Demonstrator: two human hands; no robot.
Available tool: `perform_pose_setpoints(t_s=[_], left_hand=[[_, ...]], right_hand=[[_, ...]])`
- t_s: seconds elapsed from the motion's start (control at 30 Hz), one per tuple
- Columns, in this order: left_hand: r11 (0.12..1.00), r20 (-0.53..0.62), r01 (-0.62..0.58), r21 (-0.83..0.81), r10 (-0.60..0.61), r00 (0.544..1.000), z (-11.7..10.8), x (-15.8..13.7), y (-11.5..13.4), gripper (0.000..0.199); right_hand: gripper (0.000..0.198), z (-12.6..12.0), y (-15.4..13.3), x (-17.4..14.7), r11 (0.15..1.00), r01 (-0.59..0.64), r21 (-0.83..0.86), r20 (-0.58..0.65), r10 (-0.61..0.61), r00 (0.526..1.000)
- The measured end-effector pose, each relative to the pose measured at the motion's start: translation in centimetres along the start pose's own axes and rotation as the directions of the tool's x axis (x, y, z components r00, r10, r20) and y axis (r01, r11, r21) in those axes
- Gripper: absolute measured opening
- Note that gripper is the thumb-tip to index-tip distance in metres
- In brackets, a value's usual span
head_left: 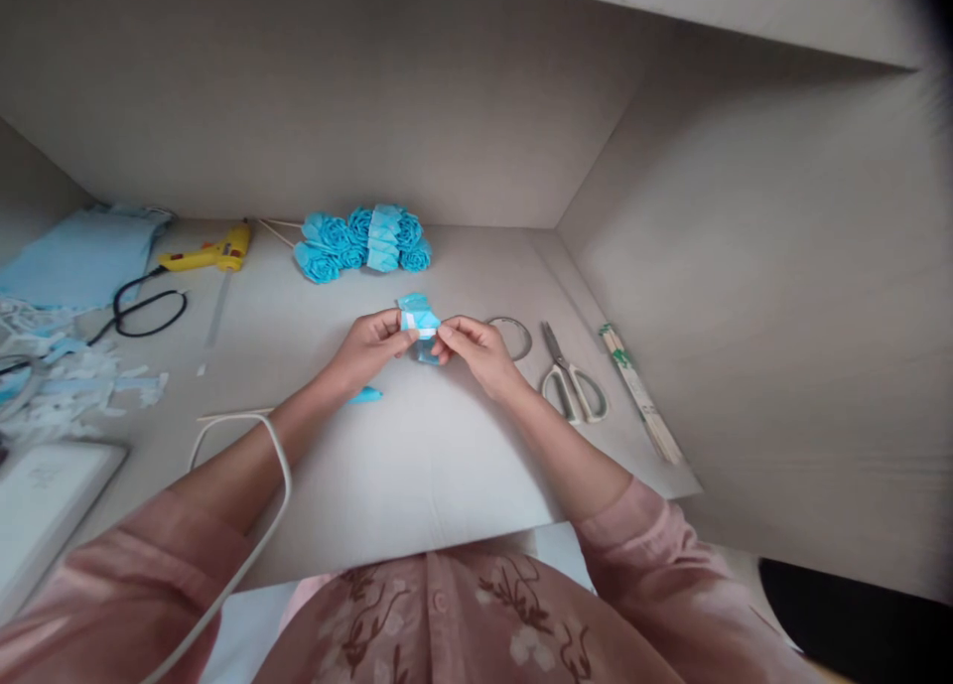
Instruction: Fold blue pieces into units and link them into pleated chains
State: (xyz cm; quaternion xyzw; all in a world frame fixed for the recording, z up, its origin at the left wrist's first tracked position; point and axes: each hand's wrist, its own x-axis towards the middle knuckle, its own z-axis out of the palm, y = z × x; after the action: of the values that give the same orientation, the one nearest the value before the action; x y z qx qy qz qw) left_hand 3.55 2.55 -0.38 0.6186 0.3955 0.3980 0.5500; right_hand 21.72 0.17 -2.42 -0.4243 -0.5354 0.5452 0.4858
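Note:
Between my two hands, above the middle of the table, is a folded piece of light blue material (418, 314) with a white strip along its lower edge. My left hand (372, 344) pinches its left side between thumb and fingers. On the other side, my right hand (476, 346) pinches the lower right corner. Behind my left forearm, a blue tip (364, 395) and a thin wooden stick (234, 413) show on the table; the forearm hides what lies between them. A bunch of blue rosettes (332, 247) rests farther back.
Scissors (570, 376) and a ring of tape (513, 338) lie to the right, with a pack of wooden sticks (638, 391) beyond. At left are a yellow glue gun (212, 250) with black cord, light blue sheets (89, 257), scraps (96, 381) and a white box (52, 505). A white cable (279, 466) crosses my left arm.

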Motion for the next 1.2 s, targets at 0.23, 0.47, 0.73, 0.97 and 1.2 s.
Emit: perform_pose_setpoints(t_s=[0.23, 0.47, 0.73, 0.97, 1.2], left_hand=[[0.999, 0.009, 0.020, 0.033, -0.020, 1.000, -0.3, 0.1, -0.7, 0.026], [0.999, 0.015, -0.003, 0.041, 0.003, 1.000, 0.0, 0.0, -0.4, 0.027], [0.999, 0.085, 0.005, 0.050, -0.010, 0.996, 0.5, -0.2, -1.1, 0.027], [0.998, 0.089, -0.015, 0.066, 0.009, 0.996, 0.5, -0.1, -0.8, 0.029], [0.986, 0.138, -0.045, 0.159, 0.023, 0.990, 1.0, -0.4, -1.2, 0.031]], right_hand=[[0.028, 0.3, -0.5, -0.2, 0.998, 0.021, -0.055, -0.013, -0.022, 1.000], [0.032, 0.4, -0.4, -0.1, 0.998, -0.034, 0.062, 0.003, 0.034, 0.999], [0.036, 0.7, -0.3, -0.3, 0.999, 0.009, -0.035, 0.008, -0.008, 1.000], [0.042, 0.0, 0.0, 0.0, 0.998, 0.011, -0.067, 0.029, -0.010, 1.000], [0.035, 0.4, -0.2, -0.1, 0.978, 0.086, -0.192, -0.078, -0.102, 0.992]])
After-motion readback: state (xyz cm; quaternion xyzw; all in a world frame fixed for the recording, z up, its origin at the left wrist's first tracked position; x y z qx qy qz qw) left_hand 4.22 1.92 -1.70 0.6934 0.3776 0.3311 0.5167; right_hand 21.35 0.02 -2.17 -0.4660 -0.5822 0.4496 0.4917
